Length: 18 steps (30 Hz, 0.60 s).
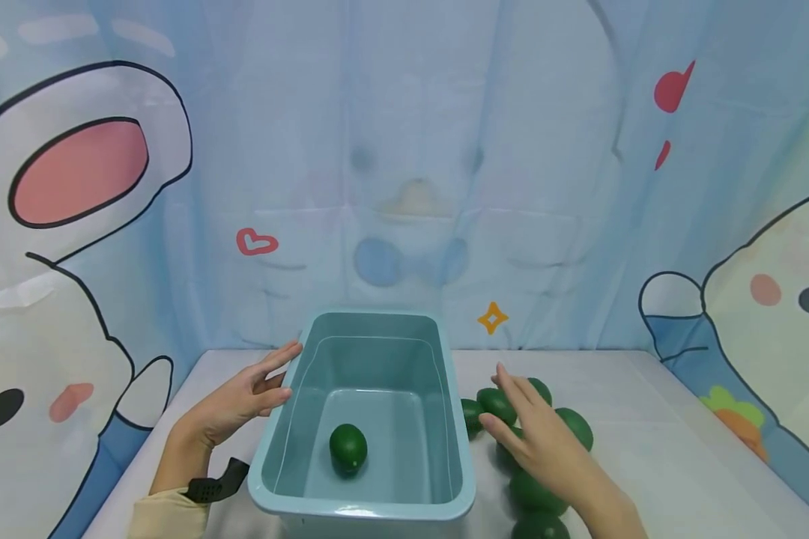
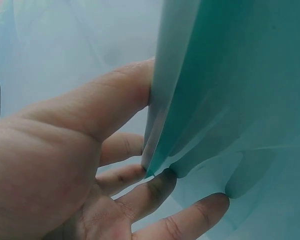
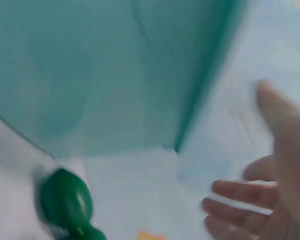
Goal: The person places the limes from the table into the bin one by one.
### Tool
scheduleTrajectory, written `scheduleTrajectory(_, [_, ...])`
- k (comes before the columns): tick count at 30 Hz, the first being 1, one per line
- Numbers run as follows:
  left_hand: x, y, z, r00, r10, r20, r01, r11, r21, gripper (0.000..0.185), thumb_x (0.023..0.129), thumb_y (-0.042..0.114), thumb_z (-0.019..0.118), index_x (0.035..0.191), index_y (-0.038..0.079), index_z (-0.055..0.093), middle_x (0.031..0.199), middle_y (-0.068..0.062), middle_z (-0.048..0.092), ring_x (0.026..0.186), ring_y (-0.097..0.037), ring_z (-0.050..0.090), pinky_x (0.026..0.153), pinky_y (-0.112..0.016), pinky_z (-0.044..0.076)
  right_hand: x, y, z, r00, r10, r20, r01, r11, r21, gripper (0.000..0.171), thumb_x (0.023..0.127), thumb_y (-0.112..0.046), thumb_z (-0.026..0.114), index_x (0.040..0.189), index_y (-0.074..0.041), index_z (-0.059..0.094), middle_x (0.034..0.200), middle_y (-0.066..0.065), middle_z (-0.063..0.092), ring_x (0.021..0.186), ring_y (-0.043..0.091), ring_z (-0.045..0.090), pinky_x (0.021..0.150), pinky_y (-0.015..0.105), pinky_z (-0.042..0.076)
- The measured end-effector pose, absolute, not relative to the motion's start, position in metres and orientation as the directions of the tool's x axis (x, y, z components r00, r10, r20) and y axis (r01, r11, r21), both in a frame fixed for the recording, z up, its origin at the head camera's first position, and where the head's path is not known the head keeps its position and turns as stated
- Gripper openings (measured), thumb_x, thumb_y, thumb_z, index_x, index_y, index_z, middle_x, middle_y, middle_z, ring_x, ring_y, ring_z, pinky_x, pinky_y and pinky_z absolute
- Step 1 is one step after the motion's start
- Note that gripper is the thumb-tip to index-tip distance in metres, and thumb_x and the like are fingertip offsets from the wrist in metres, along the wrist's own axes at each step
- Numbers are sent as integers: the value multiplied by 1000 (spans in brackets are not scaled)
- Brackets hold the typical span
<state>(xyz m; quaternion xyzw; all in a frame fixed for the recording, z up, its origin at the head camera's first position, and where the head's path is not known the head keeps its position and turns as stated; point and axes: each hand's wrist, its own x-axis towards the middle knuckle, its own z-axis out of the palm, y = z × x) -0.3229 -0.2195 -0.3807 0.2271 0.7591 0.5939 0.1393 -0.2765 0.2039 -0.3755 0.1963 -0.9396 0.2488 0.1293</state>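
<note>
Teal plastic rectangular tub [image 1: 445, 419]: our left hand [image 1: 243, 400] braces its left wall, fingers straight. Right hand [image 1: 546, 442], released, should close squarely round one glossy dark-green avocado [image 1: 497, 405] right of it.

Head view high over the bin [image 1: 455, 449]; wrist views close beside it.

I see a pale teal plastic rectangular tub [image 1: 362, 419] with one dark green oval fruit [image 1: 347, 447] inside. The tabletop [image 1: 681, 442] is white. The light blue fabric backdrop [image 1: 404, 150] has cartoon rabbits, red hearts and an orange star.
</note>
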Motion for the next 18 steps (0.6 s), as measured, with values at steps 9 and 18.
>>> scheduleTrajectory(9, [-321,-218,-380,-869,493,42,174,224,959,70,97,26,55,154,31,15,161,6,1,146,-30,16,101,-58,38,-292,263,-381,-967,-255,1,-237,897,-373,80,78,-51,70,134,3,51,126,23,51,114,42,54,88,55,48])
scheduleTrajectory(18, [-320,-219,-380,-867,496,46,184,234,955,70,97,25,55,154,31,15,161,5,0,146,-29,17,100,-59,37,-301,277,-399,-951,-249,-182,-147,886,-439,83,72,-43,79,136,0,50,128,27,51,118,46,50,90,57,46])
